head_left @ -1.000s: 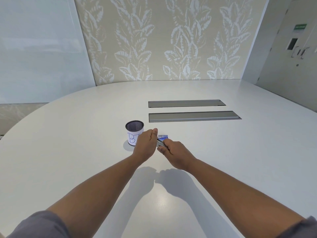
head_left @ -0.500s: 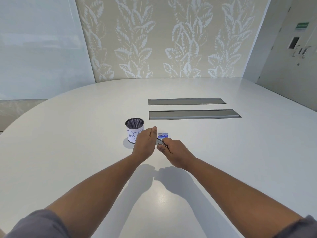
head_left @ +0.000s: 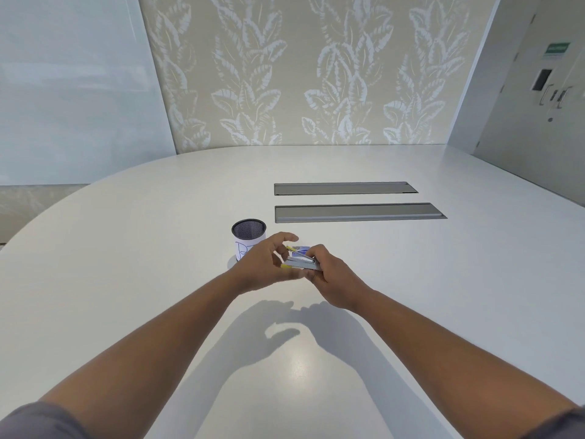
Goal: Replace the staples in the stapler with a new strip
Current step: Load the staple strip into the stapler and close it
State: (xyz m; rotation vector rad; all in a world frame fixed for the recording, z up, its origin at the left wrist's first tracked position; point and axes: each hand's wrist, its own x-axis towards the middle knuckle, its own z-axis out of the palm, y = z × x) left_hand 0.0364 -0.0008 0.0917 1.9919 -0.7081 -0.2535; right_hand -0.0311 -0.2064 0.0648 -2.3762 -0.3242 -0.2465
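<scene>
Table: white. Stapler: grey, yellow tips. Cup: black mesh, white label, blue marking. Wall: beige, pale leaf pattern. 2 panels: grey.

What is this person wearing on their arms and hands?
Both hands, left and right, are bare: no gloves, and no rings or watch that I can see. The forearms are uncovered. Grey sleeves show only at the bottom corners, pushed up near the elbows.
</scene>
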